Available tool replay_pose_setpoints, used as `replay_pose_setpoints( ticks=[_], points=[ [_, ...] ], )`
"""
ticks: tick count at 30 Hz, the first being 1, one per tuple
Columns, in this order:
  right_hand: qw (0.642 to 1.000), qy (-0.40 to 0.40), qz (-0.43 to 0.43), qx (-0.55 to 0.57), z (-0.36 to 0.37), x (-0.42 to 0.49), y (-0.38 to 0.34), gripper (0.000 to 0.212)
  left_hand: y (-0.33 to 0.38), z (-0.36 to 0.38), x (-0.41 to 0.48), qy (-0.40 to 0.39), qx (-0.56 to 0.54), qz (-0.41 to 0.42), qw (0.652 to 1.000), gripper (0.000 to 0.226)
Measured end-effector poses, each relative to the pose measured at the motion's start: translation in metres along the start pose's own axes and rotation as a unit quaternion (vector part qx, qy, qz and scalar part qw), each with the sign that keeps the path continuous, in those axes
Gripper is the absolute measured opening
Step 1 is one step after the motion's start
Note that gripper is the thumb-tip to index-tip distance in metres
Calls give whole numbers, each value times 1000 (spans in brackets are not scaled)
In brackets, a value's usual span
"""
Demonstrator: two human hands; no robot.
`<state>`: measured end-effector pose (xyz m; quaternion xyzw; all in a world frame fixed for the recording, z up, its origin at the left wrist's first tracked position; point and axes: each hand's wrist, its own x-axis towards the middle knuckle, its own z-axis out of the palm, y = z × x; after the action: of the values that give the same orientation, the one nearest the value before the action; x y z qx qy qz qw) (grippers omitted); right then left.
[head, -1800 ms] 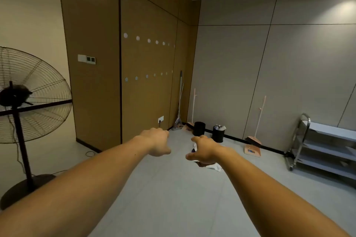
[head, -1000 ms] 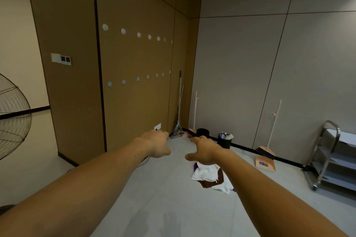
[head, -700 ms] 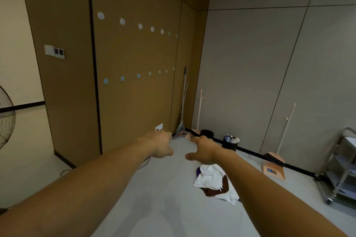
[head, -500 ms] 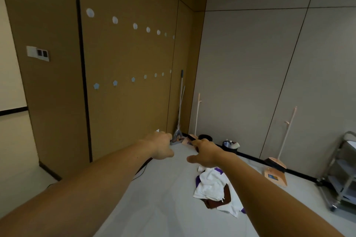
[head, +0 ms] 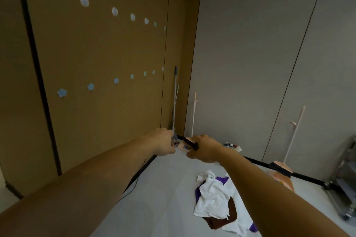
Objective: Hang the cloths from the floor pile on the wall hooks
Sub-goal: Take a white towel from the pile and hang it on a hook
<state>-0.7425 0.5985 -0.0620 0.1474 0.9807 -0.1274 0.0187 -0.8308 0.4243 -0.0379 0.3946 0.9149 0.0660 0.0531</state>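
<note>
A pile of cloths (head: 214, 201), white with purple and brown pieces, lies on the grey floor below my right forearm. Two rows of hooks run along the brown wall at the left: round white ones (head: 84, 1) high up and pale blue flower-shaped ones (head: 90, 86) lower down. Nothing hangs on them. Both arms reach forward at waist height. My left hand (head: 163, 143) is loosely curled and holds nothing. My right hand (head: 205, 149) is also curled, thumb out, holding nothing. Both hands are well above and beyond the pile.
A mop (head: 175, 102) leans in the corner. A pale dustpan handle (head: 193, 113) stands beside it, and a dustpan with broom (head: 283, 169) stands at the right wall. A metal trolley (head: 344, 184) is at the far right. A cable (head: 133, 186) runs along the left skirting.
The view has moved forward toward the corner; the fan has left the frame and the cloth pile now lies close under my right arm. My hands keep the same curled pose.
</note>
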Motion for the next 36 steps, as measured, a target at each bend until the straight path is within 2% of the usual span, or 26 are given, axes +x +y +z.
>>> replay_pose_setpoints(
  ticks=[2, 9, 20, 24, 29, 36],
  points=[
    [1000, 3, -9, 7, -7, 37, 16, 61, -3, -1, 35, 2, -10, -2, 1000, 55],
    [1000, 13, -15, 1, -38, 155, 71, 73, -10, -17, 157, 15, 0, -23, 1000, 53],
    [1000, -17, 11, 16, -36, 332, 113, 73, -69, -10, 341, -28, 2, -21, 999, 53],
    [999, -18, 45, 14, -42, 400, 124, 69, -97, -17, 414, -34, -9, -1, 999, 57],
    [997, -21, 80, 8, -47, 466, 139, 77, -119, -18, 496, -59, -3, 33, 998, 39],
    [994, -38, 105, 16, -44, 542, 193, 76, -104, 15, 610, -90, -38, 62, 993, 40]
  ],
)
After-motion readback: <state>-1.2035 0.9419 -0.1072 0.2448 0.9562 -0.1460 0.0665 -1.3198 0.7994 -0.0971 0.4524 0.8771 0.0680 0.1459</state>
